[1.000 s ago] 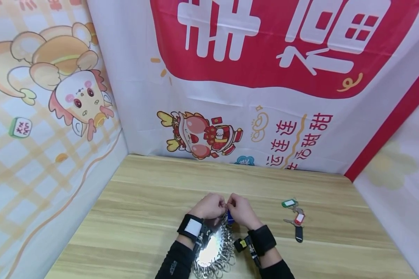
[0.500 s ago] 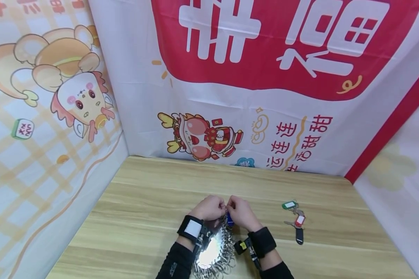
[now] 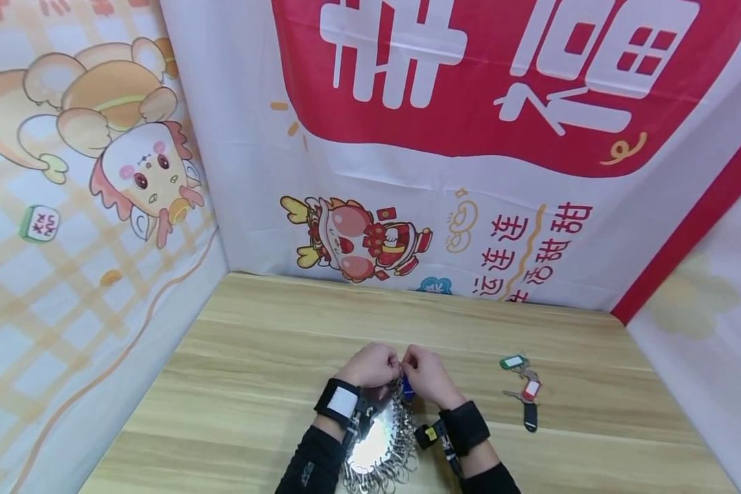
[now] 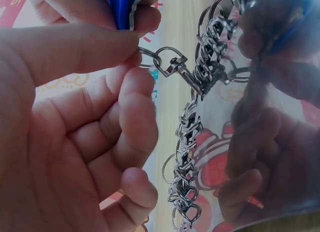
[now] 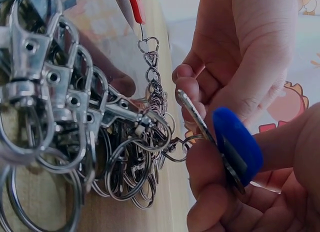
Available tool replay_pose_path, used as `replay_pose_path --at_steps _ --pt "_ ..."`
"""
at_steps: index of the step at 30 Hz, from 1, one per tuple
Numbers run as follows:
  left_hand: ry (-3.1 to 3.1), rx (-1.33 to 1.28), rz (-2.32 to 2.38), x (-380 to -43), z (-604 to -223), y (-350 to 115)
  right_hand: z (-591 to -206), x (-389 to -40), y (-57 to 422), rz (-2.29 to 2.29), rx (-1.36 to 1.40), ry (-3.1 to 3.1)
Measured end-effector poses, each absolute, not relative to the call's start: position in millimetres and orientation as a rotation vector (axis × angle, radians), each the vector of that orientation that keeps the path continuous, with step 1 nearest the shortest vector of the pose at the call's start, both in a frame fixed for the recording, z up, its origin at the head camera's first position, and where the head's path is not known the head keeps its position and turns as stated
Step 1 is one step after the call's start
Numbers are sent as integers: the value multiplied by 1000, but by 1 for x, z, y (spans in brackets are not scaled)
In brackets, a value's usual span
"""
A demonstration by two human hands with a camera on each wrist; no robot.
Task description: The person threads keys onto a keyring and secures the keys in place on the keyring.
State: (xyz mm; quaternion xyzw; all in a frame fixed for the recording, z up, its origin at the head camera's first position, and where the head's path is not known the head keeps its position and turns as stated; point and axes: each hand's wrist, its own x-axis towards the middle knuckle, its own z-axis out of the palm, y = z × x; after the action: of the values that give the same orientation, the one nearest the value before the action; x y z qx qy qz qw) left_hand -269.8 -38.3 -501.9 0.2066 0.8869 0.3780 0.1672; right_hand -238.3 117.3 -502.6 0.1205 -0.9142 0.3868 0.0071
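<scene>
Both hands meet over the near middle of the table. My left hand [image 3: 370, 366] pinches a small split ring [image 4: 146, 53] between thumb and finger. That ring hangs from a swivel clasp [image 4: 175, 65] on the edge of a shiny reflective panel [image 3: 370, 442]. My right hand [image 3: 429, 377] holds a blue key tag [image 5: 237, 144] together with a silver key [image 5: 197, 119], close beside the left fingertips. In the right wrist view the ring lies near the key. Whether the key is threaded on it is hidden by the fingers.
Many metal clasps and rings [image 3: 401, 442] line the panel's edge. To the right on the wooden table [image 3: 272, 322] lie keys with a green tag [image 3: 513, 361], a red tag [image 3: 532, 390] and a black tag [image 3: 530, 416]. Printed cloth walls [image 3: 247, 206] enclose the table.
</scene>
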Motion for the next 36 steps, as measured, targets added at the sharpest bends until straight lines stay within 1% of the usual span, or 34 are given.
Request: replay_pose_path --at_steps 12,22,36 --pt "2508 612 1054 -270 -499 -39 -504 -240 118 1226 416 -2846" --pt "2533 580 1090 -270 -498 -37 -503 -240 119 1301 328 -2855" --pt "2533 598 1079 -270 -496 -40 -505 -241 116 1274 312 -2844"
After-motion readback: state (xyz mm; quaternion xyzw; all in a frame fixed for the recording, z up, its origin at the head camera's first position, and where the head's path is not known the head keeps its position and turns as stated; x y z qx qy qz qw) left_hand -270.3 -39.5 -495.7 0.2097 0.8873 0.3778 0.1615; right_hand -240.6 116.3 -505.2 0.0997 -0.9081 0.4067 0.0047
